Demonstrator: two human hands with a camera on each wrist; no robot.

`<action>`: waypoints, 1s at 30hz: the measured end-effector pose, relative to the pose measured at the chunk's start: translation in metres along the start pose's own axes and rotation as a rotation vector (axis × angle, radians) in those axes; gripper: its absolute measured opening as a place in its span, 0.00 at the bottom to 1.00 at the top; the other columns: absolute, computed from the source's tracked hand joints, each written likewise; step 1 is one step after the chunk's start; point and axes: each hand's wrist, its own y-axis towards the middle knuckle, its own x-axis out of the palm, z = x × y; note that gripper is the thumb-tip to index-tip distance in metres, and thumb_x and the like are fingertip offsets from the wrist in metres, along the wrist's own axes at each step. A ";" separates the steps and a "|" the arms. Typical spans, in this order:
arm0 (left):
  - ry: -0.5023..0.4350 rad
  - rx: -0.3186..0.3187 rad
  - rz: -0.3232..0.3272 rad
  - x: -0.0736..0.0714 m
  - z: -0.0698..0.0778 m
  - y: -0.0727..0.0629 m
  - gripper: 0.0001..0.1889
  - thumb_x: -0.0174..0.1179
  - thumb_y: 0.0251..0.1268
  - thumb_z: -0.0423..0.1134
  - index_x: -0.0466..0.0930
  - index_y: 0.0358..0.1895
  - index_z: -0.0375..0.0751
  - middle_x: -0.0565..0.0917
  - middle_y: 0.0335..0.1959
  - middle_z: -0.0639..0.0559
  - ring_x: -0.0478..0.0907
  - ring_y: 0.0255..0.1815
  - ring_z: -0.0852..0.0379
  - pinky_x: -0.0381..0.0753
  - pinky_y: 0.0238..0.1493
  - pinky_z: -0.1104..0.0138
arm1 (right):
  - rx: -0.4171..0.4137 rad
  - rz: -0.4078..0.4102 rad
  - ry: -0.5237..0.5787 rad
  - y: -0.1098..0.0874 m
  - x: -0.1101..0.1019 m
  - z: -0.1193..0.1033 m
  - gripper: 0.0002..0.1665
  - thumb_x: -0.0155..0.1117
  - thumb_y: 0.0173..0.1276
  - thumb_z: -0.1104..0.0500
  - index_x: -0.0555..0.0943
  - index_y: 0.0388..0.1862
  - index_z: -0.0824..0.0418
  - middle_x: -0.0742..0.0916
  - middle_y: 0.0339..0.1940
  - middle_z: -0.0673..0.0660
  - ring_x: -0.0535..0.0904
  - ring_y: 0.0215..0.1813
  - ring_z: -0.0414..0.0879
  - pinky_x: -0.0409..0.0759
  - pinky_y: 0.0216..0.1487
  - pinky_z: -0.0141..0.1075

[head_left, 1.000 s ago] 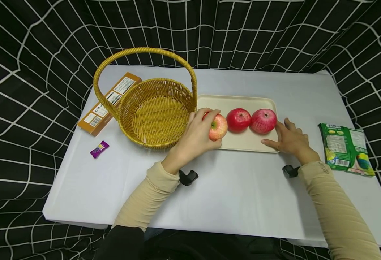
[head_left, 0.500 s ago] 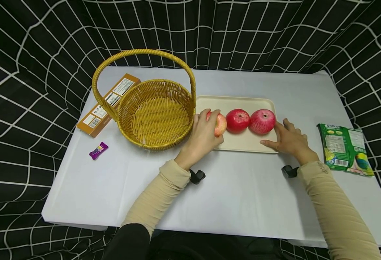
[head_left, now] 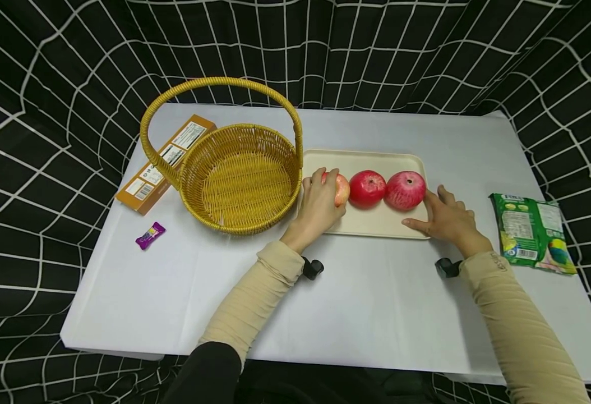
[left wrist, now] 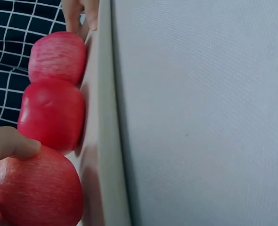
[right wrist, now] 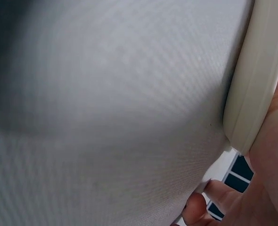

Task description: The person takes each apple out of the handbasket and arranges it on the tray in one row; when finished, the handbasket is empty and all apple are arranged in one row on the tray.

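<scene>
My left hand (head_left: pixel 317 206) grips a red and yellow apple (head_left: pixel 343 191) over the left part of a cream tray (head_left: pixel 376 225). In the left wrist view, a finger lies across the top of this apple (left wrist: pixel 41 190). A deep red apple (head_left: pixel 367 189) sits beside it in the tray, followed by a streaked pink-red apple (head_left: pixel 405 191); the three form a row. My right hand (head_left: pixel 449 221) rests at the tray's right end with fingers spread. Its thumb reaches over the front corner, and the index fingertip is right at the pink-red apple.
A yellow wicker basket (head_left: pixel 247 188) with a tall handle stands left of the tray. Behind it lies an orange-brown box (head_left: pixel 144 188), with a small purple-wrapped candy (head_left: pixel 150 235) in front. A green snack packet (head_left: pixel 531 233) lies at the right on the white table (head_left: pixel 356 303).
My left forearm has swung rightward while the hand keeps hold of the apple, covering more of it. The right hand has stayed at the tray's end.
</scene>
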 end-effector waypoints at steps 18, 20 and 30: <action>-0.108 -0.086 0.002 0.010 -0.004 0.019 0.43 0.74 0.60 0.43 0.64 0.79 0.43 0.66 0.80 0.39 0.69 0.75 0.37 0.67 0.78 0.50 | 0.009 -0.005 -0.002 0.000 0.000 -0.001 0.68 0.58 0.65 0.22 0.43 0.86 0.57 0.46 0.82 0.81 0.54 0.73 0.89 0.60 0.65 0.80; -0.123 -0.087 -0.002 0.009 -0.004 0.020 0.43 0.74 0.60 0.42 0.64 0.79 0.42 0.65 0.80 0.39 0.69 0.75 0.37 0.67 0.78 0.50 | 0.014 -0.008 0.000 0.000 0.000 -0.001 0.68 0.59 0.65 0.22 0.42 0.86 0.57 0.46 0.82 0.80 0.53 0.74 0.89 0.59 0.66 0.81; -0.146 -0.108 -0.003 0.009 -0.004 0.021 0.43 0.74 0.60 0.40 0.64 0.79 0.41 0.64 0.81 0.39 0.66 0.76 0.36 0.67 0.78 0.48 | 0.017 -0.014 -0.009 0.000 -0.001 -0.002 0.68 0.58 0.65 0.21 0.42 0.86 0.57 0.45 0.82 0.80 0.53 0.74 0.90 0.56 0.67 0.83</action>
